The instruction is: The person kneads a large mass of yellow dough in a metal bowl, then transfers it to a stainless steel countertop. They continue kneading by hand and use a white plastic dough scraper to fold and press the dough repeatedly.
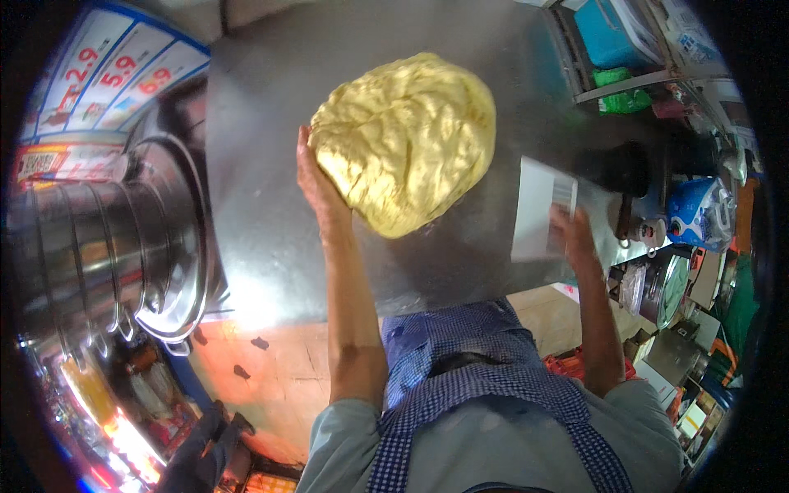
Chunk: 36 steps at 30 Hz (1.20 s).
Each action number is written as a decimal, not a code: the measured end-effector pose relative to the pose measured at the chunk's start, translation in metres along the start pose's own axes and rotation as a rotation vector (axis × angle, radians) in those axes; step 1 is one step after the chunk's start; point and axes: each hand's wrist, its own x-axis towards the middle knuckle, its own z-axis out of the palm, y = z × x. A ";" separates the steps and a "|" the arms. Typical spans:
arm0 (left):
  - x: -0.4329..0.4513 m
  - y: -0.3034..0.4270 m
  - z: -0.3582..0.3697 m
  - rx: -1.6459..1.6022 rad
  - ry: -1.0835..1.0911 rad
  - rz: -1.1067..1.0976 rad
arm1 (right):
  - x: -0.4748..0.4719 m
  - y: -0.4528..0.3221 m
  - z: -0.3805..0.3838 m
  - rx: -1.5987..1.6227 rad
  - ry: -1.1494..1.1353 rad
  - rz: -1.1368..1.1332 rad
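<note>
A large lump of pale yellow dough (407, 142) with a creased, uneven surface lies on a grey metal worktop (265, 123). Against the dough's left edge rests my left hand (323, 191), seen edge-on with its fingers pointing away from me. The dough hides its inner side, so whether it grips or only presses is unclear. To the right, my right hand (573, 234), blurred, holds a flat white rectangular scraper (533, 209) by its right side. The scraper is apart from the dough, over the worktop.
Stacked round metal pots or steamers (111, 246) stand left of the worktop. At the far right are a blue-and-white package (696, 212), a small white cup (650, 233) and a teal container (616, 34) on a shelf. Another person's legs (206, 447) show at lower left.
</note>
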 end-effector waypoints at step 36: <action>0.030 -0.009 0.068 0.358 -0.476 -0.075 | 0.179 -0.160 0.140 -0.490 -0.794 -0.252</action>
